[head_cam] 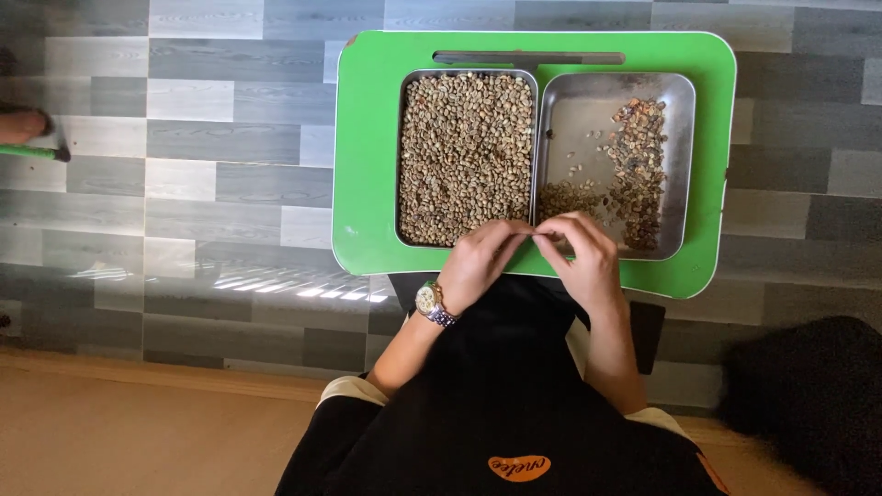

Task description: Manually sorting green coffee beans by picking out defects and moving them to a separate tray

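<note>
A green lap table [367,138] carries two metal trays. The left tray [401,156] is filled with pale green beans [464,147]. The right tray [680,119] holds a sparse scatter of beans plus a darker pile [643,165] along its right side. My left hand [478,262], a watch on its wrist, and my right hand [583,257] meet at the near rim between the trays. Their fingertips are pinched together there. What they pinch is too small to make out.
A dark slot or bar [528,58] runs along the table's far edge. Grey plank flooring [211,184] surrounds the table. A green-handled object [32,152] lies at the far left. A dark bundle [813,395] sits at the lower right.
</note>
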